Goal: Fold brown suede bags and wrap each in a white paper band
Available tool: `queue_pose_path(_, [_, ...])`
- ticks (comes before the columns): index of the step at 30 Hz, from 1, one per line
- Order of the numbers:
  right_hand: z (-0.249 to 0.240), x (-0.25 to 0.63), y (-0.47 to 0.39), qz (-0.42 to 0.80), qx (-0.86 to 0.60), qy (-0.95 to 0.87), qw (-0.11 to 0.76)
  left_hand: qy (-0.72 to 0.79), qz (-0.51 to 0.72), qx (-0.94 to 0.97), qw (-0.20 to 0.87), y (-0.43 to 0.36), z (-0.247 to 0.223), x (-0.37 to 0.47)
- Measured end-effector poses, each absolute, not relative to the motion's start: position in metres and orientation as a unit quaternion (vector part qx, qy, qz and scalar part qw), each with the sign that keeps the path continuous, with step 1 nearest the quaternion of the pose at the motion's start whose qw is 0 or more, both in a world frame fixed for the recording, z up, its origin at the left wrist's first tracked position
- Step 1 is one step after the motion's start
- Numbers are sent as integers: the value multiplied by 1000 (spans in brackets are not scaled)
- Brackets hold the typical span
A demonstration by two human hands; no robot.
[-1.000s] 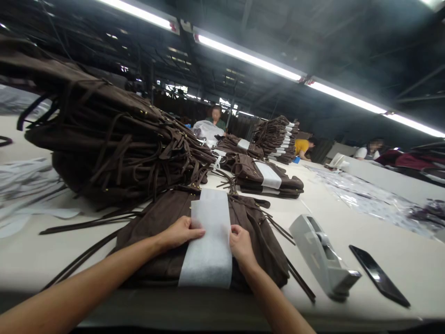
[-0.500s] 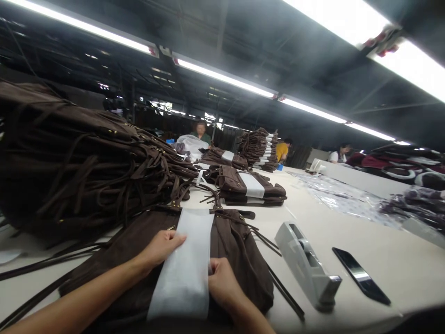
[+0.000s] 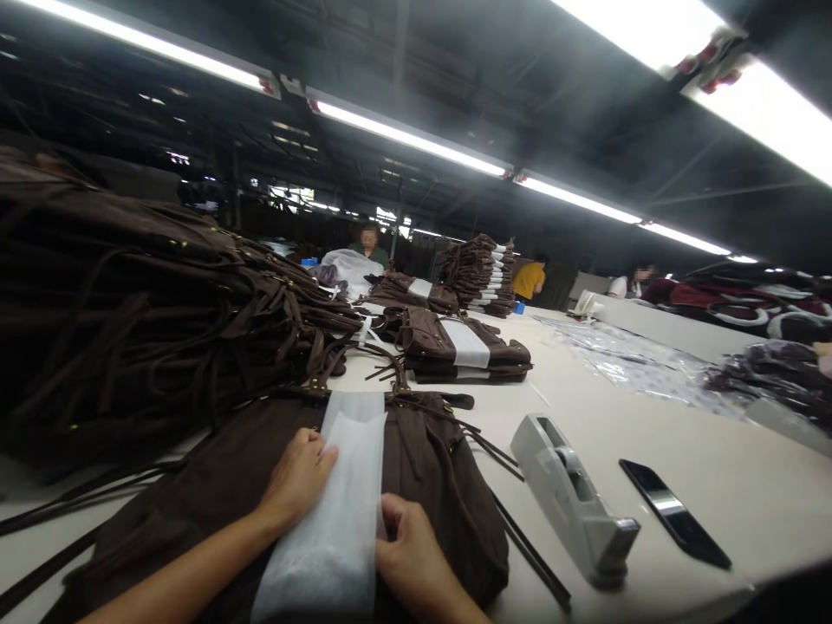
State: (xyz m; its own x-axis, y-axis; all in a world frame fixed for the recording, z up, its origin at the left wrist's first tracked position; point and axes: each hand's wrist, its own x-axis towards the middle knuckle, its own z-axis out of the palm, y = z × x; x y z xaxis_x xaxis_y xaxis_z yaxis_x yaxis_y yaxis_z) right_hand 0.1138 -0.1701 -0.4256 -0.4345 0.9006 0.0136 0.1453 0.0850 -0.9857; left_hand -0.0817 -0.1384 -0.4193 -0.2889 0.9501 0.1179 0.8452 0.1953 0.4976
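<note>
A dark brown fabric bag (image 3: 217,472) with long thin straps lies flat before me on the table. Down its middle runs a translucent white wrapping strip (image 3: 331,520), with one layer overlapping another near the top. My left hand (image 3: 300,475) is closed at the strip's left edge, its thumb lying on the white material. Lower down on the opposite edge, my right hand (image 3: 411,542) pinches the strip between thumb and curled fingers. The grey tape dispenser (image 3: 575,503) stands to the right of the bag.
A tall heap of brown bags (image 3: 149,312) rises at the left. Folded bags with white bands (image 3: 464,342) lie beyond, near a banded stack (image 3: 487,277). A black phone (image 3: 674,511) rests right of the dispenser. Plastic sheets (image 3: 637,364) cover the far table; several people are farther back.
Both hands have shifted slightly left and stay on the strip. An overlapping upper layer of the strip now shows near the top. The view has moved a little.
</note>
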Motion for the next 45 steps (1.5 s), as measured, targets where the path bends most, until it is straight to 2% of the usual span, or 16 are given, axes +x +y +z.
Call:
queue_pose_path(4, [-432,119,-174,507,-461,-625,374,788,213,569,98,-136,-415,-72])
queue_pose_path(7, [-429,129,-167,527,-467,-613,359,796,212,559,97,-136,-414,-71])
queue_pose_path(13, [-393,121,-109,548,-482,-647,222,794,230,552,107,-142,-414,-71])
queue_pose_path(16, [-384,101,-81,577,-495,-623,185,790,243,551,114,-143,-412,-72])
queue_pose_path(21, [-397,88,-80,640,-475,-565,211,784,267,543,140,-143,-411,-79])
queue_pose_path(29, [-410,113,-106,735,-406,-479,257,765,311,529,195,-140,-415,-84])
queue_pose_path(34, [-415,109,-105,699,-437,-481,298,760,343,510,212,-137,-419,-87])
queue_pose_path(45, [-415,111,-116,648,-442,-557,274,703,473,513,137,-137,-403,-87])
